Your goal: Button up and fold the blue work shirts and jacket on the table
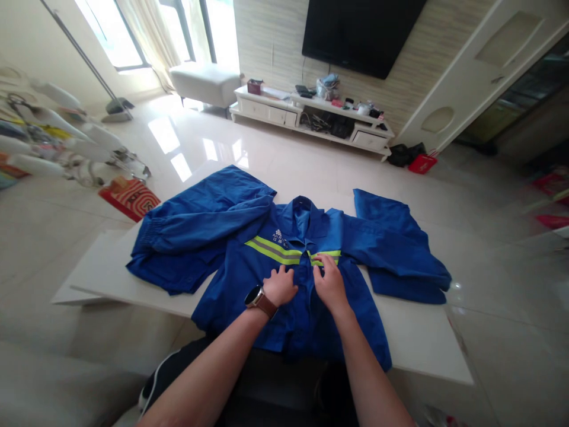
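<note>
A blue work jacket (249,279) with yellow-green and grey reflective stripes lies front up, its collar toward the far side and its lower edge over the near table edge. My left hand (281,286), with a watch on the wrist, rests on the jacket just left of the front placket, fingers bent and slightly apart. On the other side of the placket, my right hand (329,279) touches the stripe, fingers apart. More blue cloth (200,196) lies under the left sleeve, and another blue piece (386,213) lies beneath the right sleeve.
The white table (427,338) carries the clothing. A red patterned bag (131,198) is beyond its left edge. Farther back are a white TV cabinet (271,112) with small items, a grey ottoman (207,83), a wall TV (360,35) and a red bag (422,162) on the floor.
</note>
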`<state>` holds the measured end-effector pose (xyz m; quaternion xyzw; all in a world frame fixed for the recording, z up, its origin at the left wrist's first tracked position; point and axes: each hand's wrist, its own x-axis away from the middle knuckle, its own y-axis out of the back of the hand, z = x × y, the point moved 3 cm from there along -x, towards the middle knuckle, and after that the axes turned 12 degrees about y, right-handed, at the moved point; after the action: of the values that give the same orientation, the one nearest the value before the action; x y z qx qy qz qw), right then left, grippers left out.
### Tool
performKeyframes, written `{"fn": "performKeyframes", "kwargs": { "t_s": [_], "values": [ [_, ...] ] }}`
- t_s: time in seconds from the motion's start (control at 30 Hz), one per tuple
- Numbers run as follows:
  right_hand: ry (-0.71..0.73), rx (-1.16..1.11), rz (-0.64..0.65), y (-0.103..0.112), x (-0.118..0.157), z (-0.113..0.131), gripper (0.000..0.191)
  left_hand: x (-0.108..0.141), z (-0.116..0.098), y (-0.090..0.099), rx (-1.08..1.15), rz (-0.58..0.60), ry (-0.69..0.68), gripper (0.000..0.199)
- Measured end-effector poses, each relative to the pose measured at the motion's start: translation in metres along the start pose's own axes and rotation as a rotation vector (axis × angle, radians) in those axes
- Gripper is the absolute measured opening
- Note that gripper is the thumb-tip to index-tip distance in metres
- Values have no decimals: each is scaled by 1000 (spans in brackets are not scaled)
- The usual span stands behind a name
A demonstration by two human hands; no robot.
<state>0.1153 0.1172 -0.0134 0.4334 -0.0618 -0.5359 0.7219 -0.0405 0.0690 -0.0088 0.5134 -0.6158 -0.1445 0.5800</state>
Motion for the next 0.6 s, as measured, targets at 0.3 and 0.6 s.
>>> {"fn": "performKeyframes", "kwargs": {
  "t_s": [0.3, 0.6],
  "values": [
    [150, 289, 123, -16, -138, -36, 30, 10, -5, 7, -97, 86, 40, 46],
    [-137, 564, 402, -85, -319, -95, 23, 2, -10, -16, -1, 100, 22, 59]
  ]
}}
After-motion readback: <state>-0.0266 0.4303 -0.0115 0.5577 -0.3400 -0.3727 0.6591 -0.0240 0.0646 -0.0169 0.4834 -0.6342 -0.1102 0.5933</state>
